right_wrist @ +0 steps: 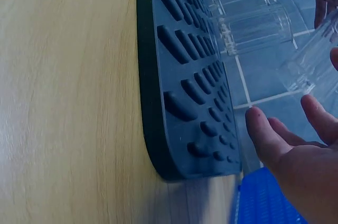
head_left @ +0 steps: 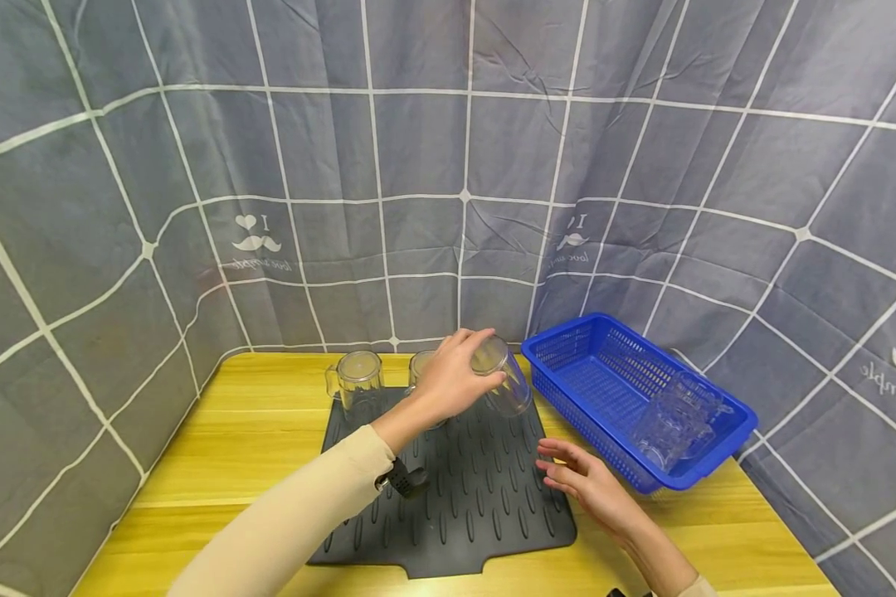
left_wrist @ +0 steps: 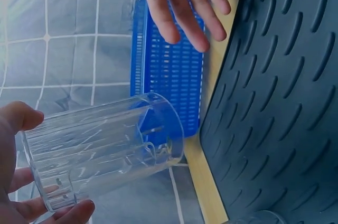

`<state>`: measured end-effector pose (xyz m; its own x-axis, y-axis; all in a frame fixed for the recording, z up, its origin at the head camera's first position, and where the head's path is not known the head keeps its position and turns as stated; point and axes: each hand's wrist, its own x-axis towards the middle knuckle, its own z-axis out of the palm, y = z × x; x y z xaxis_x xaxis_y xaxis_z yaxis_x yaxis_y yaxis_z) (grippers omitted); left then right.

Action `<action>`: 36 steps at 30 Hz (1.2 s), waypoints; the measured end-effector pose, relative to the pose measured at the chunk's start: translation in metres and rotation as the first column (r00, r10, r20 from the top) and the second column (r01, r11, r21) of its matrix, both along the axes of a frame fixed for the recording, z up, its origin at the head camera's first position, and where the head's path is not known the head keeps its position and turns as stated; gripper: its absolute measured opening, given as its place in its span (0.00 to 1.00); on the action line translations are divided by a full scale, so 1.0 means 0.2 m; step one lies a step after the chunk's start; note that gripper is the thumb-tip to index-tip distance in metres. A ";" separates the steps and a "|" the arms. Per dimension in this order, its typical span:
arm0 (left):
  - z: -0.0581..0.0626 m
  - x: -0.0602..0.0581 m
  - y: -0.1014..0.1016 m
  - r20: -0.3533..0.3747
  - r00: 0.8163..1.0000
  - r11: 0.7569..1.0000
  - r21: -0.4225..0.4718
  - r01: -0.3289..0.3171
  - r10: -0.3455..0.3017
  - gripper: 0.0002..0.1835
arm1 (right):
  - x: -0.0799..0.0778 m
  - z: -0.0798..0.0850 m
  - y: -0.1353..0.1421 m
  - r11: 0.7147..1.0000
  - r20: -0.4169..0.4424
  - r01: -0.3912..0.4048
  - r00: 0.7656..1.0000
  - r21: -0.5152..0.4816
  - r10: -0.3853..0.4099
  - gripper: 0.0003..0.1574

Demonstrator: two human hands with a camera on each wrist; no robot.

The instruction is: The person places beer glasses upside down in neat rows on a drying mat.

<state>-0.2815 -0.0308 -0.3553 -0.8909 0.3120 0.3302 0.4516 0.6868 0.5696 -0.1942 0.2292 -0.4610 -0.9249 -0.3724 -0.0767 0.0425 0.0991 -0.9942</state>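
My left hand [head_left: 451,377] grips a clear glass mug [head_left: 509,390] at its base end and holds it tilted above the far right part of a black ridged drying mat [head_left: 463,506]. In the left wrist view the mug [left_wrist: 105,152] has its wide rim pointing away from the fingers. Two more glass mugs stand bottom up at the mat's far side: one [head_left: 360,381] at the left, the other [head_left: 421,361] partly hidden behind my left hand. Near the mat's right edge my right hand [head_left: 586,489] hovers with fingers spread and slightly bent, holding nothing.
A blue plastic basket [head_left: 578,414] stands right of the mat, with clear glassware [head_left: 675,423] at its near end. The wooden table [head_left: 239,439] lies under everything. A grey checked curtain [head_left: 418,166] hangs around the back and sides.
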 end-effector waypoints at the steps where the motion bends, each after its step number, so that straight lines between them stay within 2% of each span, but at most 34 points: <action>1: 0.00 -0.01 0.01 -0.002 1.000 1.000 -0.010 -0.003 0.003 0.37 | 0.00 0.00 0.00 1.000 -0.003 -0.001 1.000 0.006 0.001 0.38; 8: -0.01 -0.06 0.06 0.035 0.999 0.997 -0.071 -0.019 0.021 0.38 | 0.01 -0.01 0.03 0.998 -0.010 0.017 1.000 0.055 -0.017 0.39; 13: -0.03 -0.09 0.10 0.071 0.997 0.994 -0.109 -0.015 0.023 0.37 | 0.02 -0.02 0.05 0.997 0.019 0.025 0.999 0.079 -0.026 0.39; 18: -0.05 -0.12 0.12 0.085 0.996 0.989 -0.147 -0.024 0.037 0.37 | 0.02 -0.03 0.06 0.997 0.004 0.003 1.000 0.081 -0.003 0.39; 23: -0.07 -0.16 0.13 0.084 0.995 0.981 -0.190 -0.035 0.052 0.37 | 0.02 -0.02 0.07 0.998 -0.020 0.017 1.000 0.061 -0.016 0.38; 31: -0.11 -0.22 0.15 0.102 0.993 0.978 -0.206 -0.030 0.052 0.37 | 0.03 -0.03 0.08 0.997 -0.026 0.023 0.999 0.075 -0.021 0.37; 36: -0.12 -0.23 0.17 0.120 0.991 0.973 -0.228 -0.027 0.056 0.37 | 0.03 -0.03 0.09 0.995 -0.028 0.036 0.999 0.092 -0.034 0.36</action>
<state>-0.3275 0.0027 -0.3791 -0.9343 0.3275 0.1408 0.3551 0.8207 0.4476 -0.1873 0.2474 -0.4667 -0.9393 -0.3325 -0.0844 0.0211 0.1896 -0.9816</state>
